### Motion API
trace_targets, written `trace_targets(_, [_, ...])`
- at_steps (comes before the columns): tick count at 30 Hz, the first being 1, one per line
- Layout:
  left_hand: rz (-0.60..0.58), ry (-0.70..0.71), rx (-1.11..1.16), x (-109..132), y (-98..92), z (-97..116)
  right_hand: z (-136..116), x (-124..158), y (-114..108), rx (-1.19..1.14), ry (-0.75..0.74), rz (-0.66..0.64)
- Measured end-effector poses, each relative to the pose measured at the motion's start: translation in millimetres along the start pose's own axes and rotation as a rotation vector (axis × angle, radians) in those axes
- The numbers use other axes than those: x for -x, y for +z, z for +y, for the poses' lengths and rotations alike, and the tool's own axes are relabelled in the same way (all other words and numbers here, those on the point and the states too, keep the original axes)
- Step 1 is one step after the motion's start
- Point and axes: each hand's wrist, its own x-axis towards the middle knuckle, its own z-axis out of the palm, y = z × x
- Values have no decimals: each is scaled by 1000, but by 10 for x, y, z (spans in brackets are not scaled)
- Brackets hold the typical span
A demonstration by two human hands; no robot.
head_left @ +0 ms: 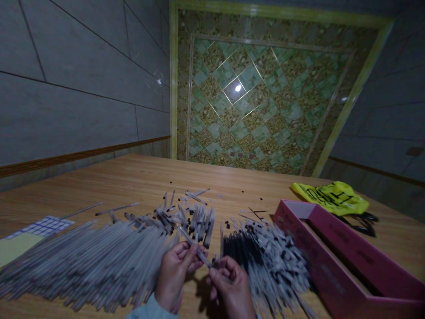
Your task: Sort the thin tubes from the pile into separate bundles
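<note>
My left hand (174,274) and my right hand (230,288) meet low in the middle of the head view, over a wooden table (139,177). Both pinch one thin grey pen refill (202,257), which slants between their fingertips. A big heap of grey refills (86,261) lies to the left of my left hand. A second heap with dark ends (268,257) lies right of my right hand. A small row of refills (201,221) sits just beyond my fingers.
A pink cardboard box (352,257) stands open at the right. Behind it lie a yellow plastic bag (332,197) and black scissors (361,223). A printed sheet (29,235) lies at the left edge. Small black caps are scattered on the wood.
</note>
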Motion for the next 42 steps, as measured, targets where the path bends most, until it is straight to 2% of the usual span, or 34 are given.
trace_targets(2, [24, 4, 17, -5, -5, 15, -2, 15, 16, -6, -32, 16])
trace_targets(9, [6, 2, 6, -5, 7, 27, 5, -8, 3, 1, 78, -137])
trace_targets(16, [22, 4, 14, -11, -4, 2, 7, -1, -7, -4, -2, 21])
trace_targets(21, [34, -10, 6, -4, -1, 10, 18, -6, -12, 24, 69, -83])
trace_targets(26, [28, 0, 1, -6, -6, -3, 72, -27, -47, 83, -43, 53])
trace_targets(30, [40, -3, 1, -10, -13, -2, 95, -36, -55, 45, 57, -65])
trace_targets(35, [47, -8, 3, -8, -21, -6, 73, -19, -37, 28, -46, 26])
trace_targets(39, [42, -4, 10, -10, -18, -13, 83, -18, -22, -16, 56, -41])
trace_targets(42, [43, -13, 13, -12, -9, -12, 97, -35, -39, 28, 38, -30])
